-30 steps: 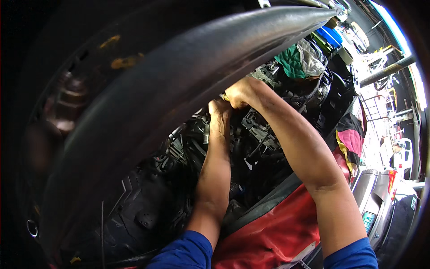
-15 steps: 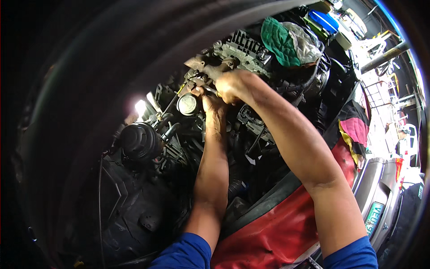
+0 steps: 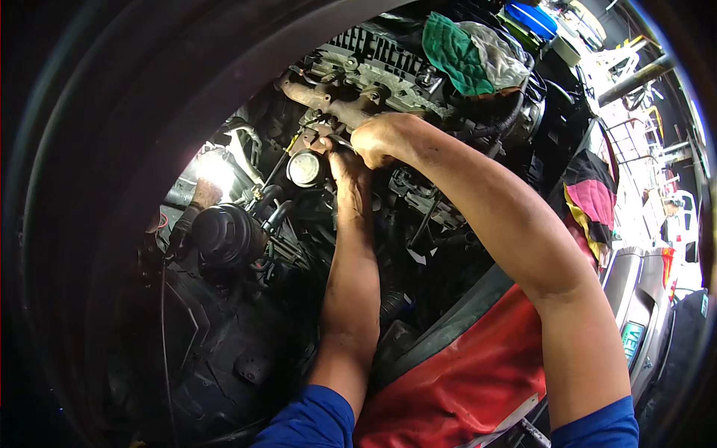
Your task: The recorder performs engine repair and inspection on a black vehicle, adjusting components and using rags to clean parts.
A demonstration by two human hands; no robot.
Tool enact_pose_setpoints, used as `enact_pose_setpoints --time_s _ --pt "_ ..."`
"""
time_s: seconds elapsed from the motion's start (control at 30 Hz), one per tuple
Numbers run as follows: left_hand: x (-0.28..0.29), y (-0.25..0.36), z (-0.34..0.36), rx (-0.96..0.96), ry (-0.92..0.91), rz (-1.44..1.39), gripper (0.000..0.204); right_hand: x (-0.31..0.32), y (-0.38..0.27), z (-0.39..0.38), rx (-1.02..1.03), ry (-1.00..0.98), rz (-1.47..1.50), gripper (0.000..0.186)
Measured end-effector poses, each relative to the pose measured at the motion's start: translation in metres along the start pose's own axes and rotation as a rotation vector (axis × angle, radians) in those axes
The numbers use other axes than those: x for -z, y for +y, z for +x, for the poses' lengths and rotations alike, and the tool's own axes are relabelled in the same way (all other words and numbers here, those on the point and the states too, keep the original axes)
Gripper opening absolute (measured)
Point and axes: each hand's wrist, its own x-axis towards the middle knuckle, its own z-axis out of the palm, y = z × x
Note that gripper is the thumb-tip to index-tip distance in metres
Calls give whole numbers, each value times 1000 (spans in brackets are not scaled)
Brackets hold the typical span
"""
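Both my arms reach into a car's engine bay, to a rusty exhaust manifold [image 3: 347, 112] and a brown metal bracket [image 3: 308, 140]. My right hand [image 3: 377, 140] is closed in a fist around the end of a slim metal tool [image 3: 340, 140], whose kind I cannot make out. Just left of it and lower, my left hand [image 3: 349, 166] has its fingers bent up against the bracket, by the tool's other end. Whatever those fingers grip is hidden. A round, pale metal canister [image 3: 306, 169] sits directly left of my left hand.
A bright lamp [image 3: 216, 170] shines at the left, above a round black housing [image 3: 222, 235]. Green and white cloths [image 3: 454, 56] lie at the back right. A red cover [image 3: 455, 381] drapes the near right edge. A dark curved panel [image 3: 187, 75] hangs over the upper left.
The view has shifted, exposing more of the manifold and the lamp area. My right elbow sits farther right. Both hands remain at the bracket, with the right still closed on the tool.
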Motion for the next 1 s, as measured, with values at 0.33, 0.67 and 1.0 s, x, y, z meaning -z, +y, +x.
enact_pose_setpoints --time_s 0.33,0.67,1.0 --pt "-10 -4 2 -60 102 89 67 49 16 -24 -89 175 80 42" --pt "10 -2 8 70 -39 -22 67 32 8 -13 -71 264 -161 51" --pt "-1 4 9 47 41 16 75 12 -5 -14 -74 -22 -158 35"
